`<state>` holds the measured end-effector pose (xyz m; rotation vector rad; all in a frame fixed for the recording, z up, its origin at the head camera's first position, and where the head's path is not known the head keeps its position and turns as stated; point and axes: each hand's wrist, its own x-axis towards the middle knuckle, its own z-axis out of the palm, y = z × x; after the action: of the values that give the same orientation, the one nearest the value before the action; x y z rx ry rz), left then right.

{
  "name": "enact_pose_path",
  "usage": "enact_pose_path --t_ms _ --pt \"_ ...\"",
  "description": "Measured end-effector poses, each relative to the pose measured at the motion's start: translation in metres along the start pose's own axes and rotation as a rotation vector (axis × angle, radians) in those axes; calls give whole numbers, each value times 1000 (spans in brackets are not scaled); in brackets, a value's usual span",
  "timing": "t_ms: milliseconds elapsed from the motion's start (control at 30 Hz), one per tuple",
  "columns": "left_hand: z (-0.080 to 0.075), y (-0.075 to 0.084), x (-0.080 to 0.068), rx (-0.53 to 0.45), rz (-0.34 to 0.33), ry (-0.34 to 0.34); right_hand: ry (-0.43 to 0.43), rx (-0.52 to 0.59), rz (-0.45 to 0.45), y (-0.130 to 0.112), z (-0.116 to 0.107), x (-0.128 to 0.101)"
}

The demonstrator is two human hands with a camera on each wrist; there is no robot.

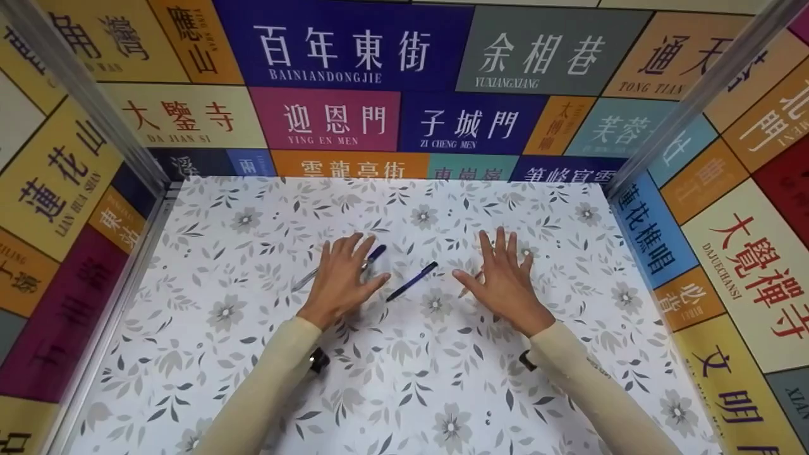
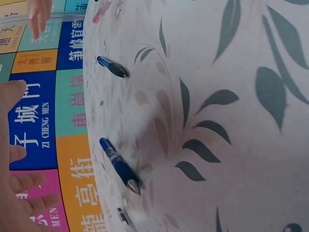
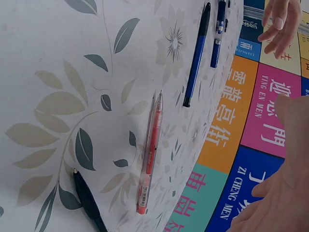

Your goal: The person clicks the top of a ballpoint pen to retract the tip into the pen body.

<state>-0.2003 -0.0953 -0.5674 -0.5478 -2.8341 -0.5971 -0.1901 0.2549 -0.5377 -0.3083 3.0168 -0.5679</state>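
— Far left first?

— Left hand [image 1: 341,278]: palm down, fingers spread, gripping nothing. Held over the clear barrel of a blue pen [image 1: 373,254], with only the blue cap end poking out past the fingertips. Seems raised off the counter [image 1: 208,354] in the left wrist view; hard to tell for sure.

— Then the middle?

— Dark pen [image 1: 412,281], lying slantwise between both hands, touched by neither. Cap on, clip showing.

— And under the right?

— Red pen [image 3: 149,154], thin, see-through barrel, mostly hidden beneath the right hand [image 1: 505,284] from the head view. Same pose there: fingers fanned out, straight, pinching nothing. Also a black pen [image 3: 87,200] close by, seen only from the right wrist.

— Handling?

— Probably light and stiff, all of them. Smooth plastic, round, so likely to roll or skid on the slick floral cover if nudged from the side. Best pinched mid-barrel between thumb and forefinger, near the balance point. Not by the clip, and not by the cap alone, since a cap could pull off. Hardly fragile, though a thin clear barrel would not like being pressed flat.
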Motion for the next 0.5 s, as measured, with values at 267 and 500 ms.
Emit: enact_pose_path --t_ms 267,500 --pt "3 -14 -5 -107 123 99 61 121 1 5 -3 -4" --pt "7 -25 -12 -164 150 151 188 231 -3 9 -1 -8"
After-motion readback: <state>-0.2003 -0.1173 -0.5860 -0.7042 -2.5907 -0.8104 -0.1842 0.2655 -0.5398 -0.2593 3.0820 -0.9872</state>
